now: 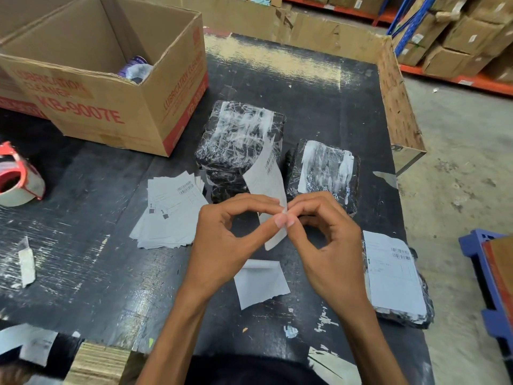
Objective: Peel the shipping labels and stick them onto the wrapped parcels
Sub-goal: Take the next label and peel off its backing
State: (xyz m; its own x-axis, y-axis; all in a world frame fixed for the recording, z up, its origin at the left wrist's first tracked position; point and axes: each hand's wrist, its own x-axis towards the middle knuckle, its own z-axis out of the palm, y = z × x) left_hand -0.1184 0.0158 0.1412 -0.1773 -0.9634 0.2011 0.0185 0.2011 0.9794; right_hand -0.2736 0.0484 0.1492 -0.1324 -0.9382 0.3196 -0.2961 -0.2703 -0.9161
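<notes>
My left hand (224, 240) and my right hand (330, 243) meet over the table's middle, both pinching the edge of one white shipping label (266, 173) that stands up between the fingertips. A stack of more labels (169, 215) lies fanned to the left of my hands. Two black parcels in clear wrap sit beyond my hands: a larger parcel (238, 134) and a smaller parcel (324, 168) to its right. A third parcel (397, 282) at the right edge has a label stuck on top. A blank backing sheet (261, 282) lies between my forearms.
An open cardboard box (111, 107) printed in red stands at the back left. A red tape dispenser (16, 179) sits at the left edge. Cardboard walls (399, 101) border the black table (319, 87) at the back and right. Paper scraps (26, 262) lie at the front left.
</notes>
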